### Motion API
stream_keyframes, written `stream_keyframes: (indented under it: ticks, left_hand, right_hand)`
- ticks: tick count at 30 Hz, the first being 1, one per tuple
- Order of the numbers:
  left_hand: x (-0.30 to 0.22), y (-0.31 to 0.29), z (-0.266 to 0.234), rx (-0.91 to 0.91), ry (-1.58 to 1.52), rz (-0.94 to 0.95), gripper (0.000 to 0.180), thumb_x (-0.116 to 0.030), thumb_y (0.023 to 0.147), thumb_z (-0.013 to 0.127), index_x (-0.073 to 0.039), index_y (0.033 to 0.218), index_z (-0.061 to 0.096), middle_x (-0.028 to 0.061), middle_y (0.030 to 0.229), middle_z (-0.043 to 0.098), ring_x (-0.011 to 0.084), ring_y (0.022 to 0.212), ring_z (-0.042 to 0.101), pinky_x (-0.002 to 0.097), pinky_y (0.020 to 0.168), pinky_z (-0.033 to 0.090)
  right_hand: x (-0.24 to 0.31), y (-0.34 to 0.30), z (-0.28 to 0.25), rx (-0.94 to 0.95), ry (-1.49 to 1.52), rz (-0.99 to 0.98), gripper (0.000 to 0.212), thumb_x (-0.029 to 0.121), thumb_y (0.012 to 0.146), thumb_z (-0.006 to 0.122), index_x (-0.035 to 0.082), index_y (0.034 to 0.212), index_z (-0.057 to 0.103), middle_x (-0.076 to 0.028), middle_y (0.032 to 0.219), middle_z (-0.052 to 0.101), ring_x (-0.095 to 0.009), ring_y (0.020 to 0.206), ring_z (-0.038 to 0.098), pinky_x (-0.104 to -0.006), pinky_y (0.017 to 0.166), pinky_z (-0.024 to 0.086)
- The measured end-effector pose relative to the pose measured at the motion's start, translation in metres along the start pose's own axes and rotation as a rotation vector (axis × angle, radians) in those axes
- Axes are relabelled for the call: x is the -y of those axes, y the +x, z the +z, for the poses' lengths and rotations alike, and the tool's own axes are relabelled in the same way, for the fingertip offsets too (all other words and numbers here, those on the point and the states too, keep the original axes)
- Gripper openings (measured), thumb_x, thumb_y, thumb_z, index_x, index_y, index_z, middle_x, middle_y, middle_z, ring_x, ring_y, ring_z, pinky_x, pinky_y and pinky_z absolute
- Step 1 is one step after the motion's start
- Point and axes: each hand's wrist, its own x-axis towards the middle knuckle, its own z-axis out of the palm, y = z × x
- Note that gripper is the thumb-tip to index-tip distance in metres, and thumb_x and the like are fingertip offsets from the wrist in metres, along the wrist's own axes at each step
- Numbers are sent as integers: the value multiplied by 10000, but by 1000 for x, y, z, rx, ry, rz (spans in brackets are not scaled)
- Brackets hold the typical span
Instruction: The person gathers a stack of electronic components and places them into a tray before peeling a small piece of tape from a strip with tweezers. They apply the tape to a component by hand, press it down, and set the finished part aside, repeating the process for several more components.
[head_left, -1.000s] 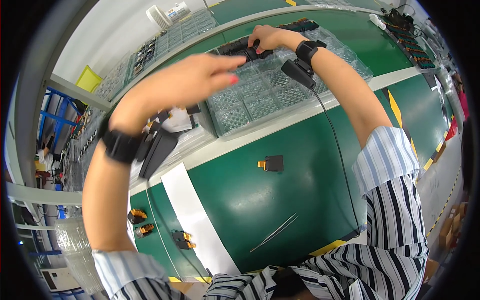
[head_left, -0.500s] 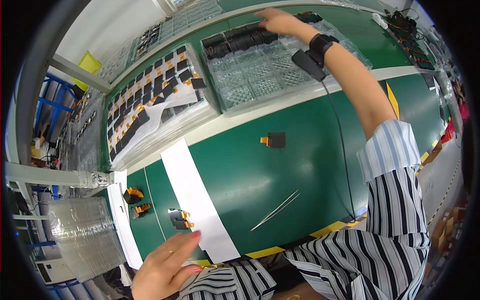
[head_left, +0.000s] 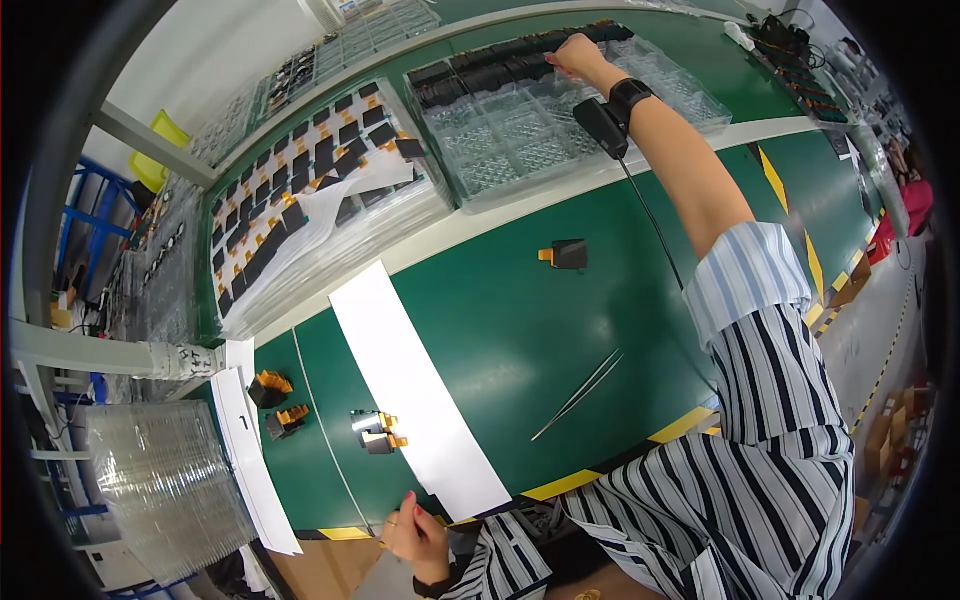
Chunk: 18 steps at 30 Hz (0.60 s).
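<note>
My right hand (head_left: pixel 577 57) reaches over a clear compartment tray (head_left: pixel 530 150) at the back of the table. Its fingers are bent together down onto a row of flat black parts (head_left: pixel 480 73); what they grip is hidden. At the front edge, my left hand (head_left: pixel 415 538) hovers empty, its fingers loosely bent and slightly apart. Just beyond it, two small black modules with orange flex tabs (head_left: pixel 378 442) lie by a white paper strip (head_left: pixel 415 390). Another black module with an orange tab (head_left: pixel 568 254) rests mid-table. Metal tweezers (head_left: pixel 578 395) lie nearer to me.
Stacked trays (head_left: pixel 330 240) at the back left carry rows of black parts with orange tabs and a loose white sheet. More modules (head_left: pixel 270 390) sit at the left. A black device (head_left: pixel 600 128) on my right wrist trails a cable (head_left: pixel 650 215) across the table.
My right hand has moved right along the row of black parts, and its fingers have closed downward. My left hand has drawn back toward the front edge, its fingers more bent. The view has shifted slightly.
</note>
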Motion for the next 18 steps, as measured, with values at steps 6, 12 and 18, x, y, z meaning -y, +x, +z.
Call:
stream_keyframes:
  ticks: [6,12,18]
  left_hand:
    - [6,-3,0,-51,15,64,178,47,755,486,34,891,600,131,618,540,266,496,464,330,459,337]
    - [10,-3,1,-59,-6,120,194,59,742,476,34,892,597,115,574,498,247,469,433,323,441,308]
    - [12,-4,2,-55,-56,125,201,57,737,476,37,896,596,108,557,478,240,457,416,321,438,297]
  right_hand:
    - [11,-20,9,-328,-139,-113,327,319,656,635,-5,698,640,-181,698,613,-319,663,603,-370,657,483]
    - [17,-25,5,-236,-33,-4,320,323,649,632,3,635,637,-189,685,618,-335,681,612,-380,668,485]
    - [21,-14,-2,-277,-219,-115,287,300,660,608,16,639,641,-160,643,617,-321,686,613,-393,658,484]
